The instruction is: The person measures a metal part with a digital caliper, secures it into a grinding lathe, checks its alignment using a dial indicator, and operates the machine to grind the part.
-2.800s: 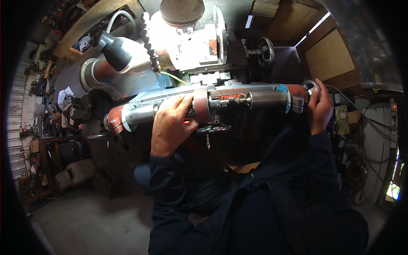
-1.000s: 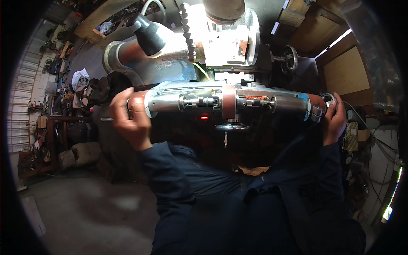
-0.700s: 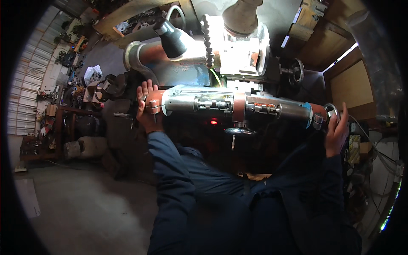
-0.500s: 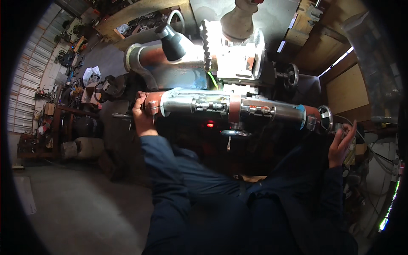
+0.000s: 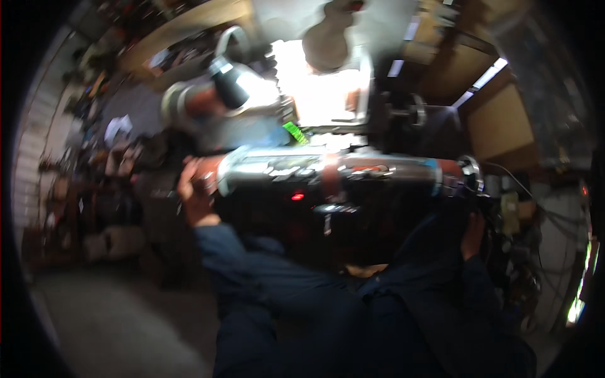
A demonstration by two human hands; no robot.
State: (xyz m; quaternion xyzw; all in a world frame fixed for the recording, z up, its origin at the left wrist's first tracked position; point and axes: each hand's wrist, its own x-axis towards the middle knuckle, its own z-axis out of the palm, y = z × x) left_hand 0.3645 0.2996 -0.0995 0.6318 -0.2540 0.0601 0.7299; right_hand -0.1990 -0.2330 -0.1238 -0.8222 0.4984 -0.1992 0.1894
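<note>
My left hand [image 5: 196, 192] is wrapped around the left end of a long metal cylinder [image 5: 328, 173], the fingers curled over its reddish end cap. The picture is blurred here, so I cannot make out how tightly they close, only that the hand lies on the tube.

My right hand [image 5: 471, 234] sits lower, just under the right end of the cylinder, near the round ring fitting [image 5: 471, 174] on that end. It is in shadow behind my dark sleeve [image 5: 441, 277], and I cannot tell whether it is spread or curled, or whether it touches the tube at all.

The cylinder lies level across my front, from left to right, shiny silver with a reddish band around its middle and a small red light [image 5: 296, 196] glowing just beneath it. A small tag or key [image 5: 326, 222] hangs down from its underside.

Beyond it, farther away, stands a brightly lit machine [image 5: 328, 94] with a black lamp [image 5: 228, 85] on a bent neck to its left. Cluttered shelves [image 5: 94, 157] fill the far left, and a bare concrete floor [image 5: 113, 321] lies near me on the left.
</note>
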